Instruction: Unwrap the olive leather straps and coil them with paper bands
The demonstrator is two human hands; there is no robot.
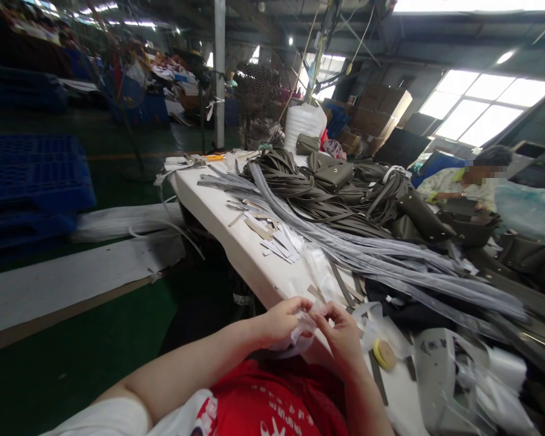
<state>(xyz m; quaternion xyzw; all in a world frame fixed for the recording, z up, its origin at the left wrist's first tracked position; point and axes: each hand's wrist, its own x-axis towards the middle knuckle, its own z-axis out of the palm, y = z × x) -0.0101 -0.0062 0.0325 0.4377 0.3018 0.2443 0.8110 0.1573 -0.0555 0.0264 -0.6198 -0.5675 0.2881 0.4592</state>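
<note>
Close to my body, at the table's near edge, both hands meet over a thin translucent plastic piece (pixel 295 346), perhaps a bag or sleeve. My left hand (pixel 284 321) pinches it, and part of it hangs below the fingers. With thumb and fingertips together, my right hand (pixel 340 332) grips the same plastic from the other side. Just right of that hand lies a roll of yellow tape (pixel 384 354) on the table. Dark strips and clear plastic scraps are around it.
Long plastic-wrapped strips (pixel 336 236) run across the white table (pixel 209 203). Behind them are piled dark olive straps (pixel 295 181) and pouches (pixel 333 175). Paper and strip offcuts (pixel 272 236) lie nearer. A co-worker (pixel 458 181) sits at the right. Blue pallets (pixel 31 181) stand at left.
</note>
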